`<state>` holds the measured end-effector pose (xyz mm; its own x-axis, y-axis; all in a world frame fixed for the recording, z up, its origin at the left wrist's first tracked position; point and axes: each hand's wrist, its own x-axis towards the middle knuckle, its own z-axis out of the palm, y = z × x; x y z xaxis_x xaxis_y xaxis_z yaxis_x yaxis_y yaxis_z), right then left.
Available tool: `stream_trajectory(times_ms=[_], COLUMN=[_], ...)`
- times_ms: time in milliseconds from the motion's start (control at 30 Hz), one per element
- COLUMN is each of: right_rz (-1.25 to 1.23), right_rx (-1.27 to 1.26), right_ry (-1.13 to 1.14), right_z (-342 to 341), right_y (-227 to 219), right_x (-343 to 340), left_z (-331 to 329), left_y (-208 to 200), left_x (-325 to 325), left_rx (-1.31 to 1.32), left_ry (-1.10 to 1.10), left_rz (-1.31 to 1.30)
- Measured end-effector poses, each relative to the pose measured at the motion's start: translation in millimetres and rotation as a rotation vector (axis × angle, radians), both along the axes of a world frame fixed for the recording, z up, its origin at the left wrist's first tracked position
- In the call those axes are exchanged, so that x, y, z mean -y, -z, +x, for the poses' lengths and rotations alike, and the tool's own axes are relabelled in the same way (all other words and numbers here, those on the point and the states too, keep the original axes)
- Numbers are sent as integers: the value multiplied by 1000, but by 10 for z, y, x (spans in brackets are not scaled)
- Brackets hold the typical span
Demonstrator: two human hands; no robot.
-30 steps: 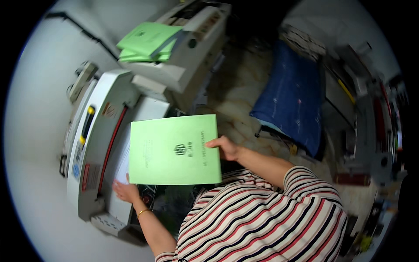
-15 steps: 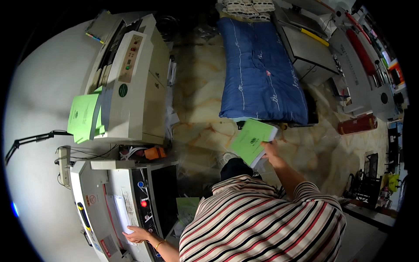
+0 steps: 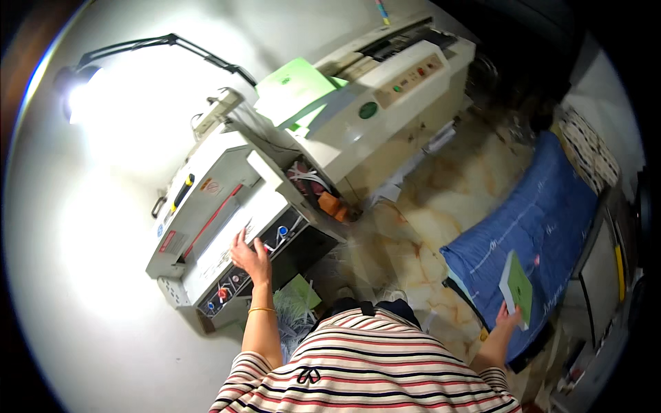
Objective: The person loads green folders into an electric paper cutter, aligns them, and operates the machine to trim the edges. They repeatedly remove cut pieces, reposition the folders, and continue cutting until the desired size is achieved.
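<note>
Since half a second ago, the green booklet (image 3: 520, 292) has swung farther out to the person's right, and the view has turned with the head. It is gripped near its lower end by the right hand (image 3: 508, 316), tilted, one pale edge showing, and seen against the blue quilt (image 3: 544, 199); whether it touches the quilt I cannot tell. The left hand (image 3: 252, 260) has shifted to the front edge of the white cutter (image 3: 227, 162); its fingers are spread and hold nothing visible, though contact with the surface is unclear. The two hands are well apart.

Beyond the cutter, more green booklets (image 3: 292, 86) lie on the near end of a cream machine (image 3: 358, 134). A lit lamp (image 3: 82, 96) hangs at the upper left. Paper scraps (image 3: 296, 323) lie below the left forearm, beside the cutter.
</note>
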<state>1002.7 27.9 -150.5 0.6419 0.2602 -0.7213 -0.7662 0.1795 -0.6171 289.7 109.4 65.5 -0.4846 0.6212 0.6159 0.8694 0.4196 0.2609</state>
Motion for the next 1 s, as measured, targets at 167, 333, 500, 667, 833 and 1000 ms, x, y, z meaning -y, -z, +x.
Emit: stream_trajectory(times_ms=[167,333,500,667,833,1000], right_rz=[-252,-163,11,26,-42,-74], right_rx=[-21,-146,-97,-64,33,77], right_ry=[-39,-653,-1134,-1165,-1041,-1050], right_z=[-241,-1253,-2778,-3448,-3492,-3640], right_y=[343,1077,400,-167,-507,-629], right_x=[-314,-601,-1162,-1335,-1239,-1283], left_z=[29,132,-166,-92,346,144], left_y=[-151,-356,-94,107,144,30], left_x=[34,-1097,-2605,-3597,-3921,-3695], left_rx=[97,655,1772,1914,1748,1297], left_ry=[171,506,463,246,270,117], left_rz=[85,217,412,453,761,767])
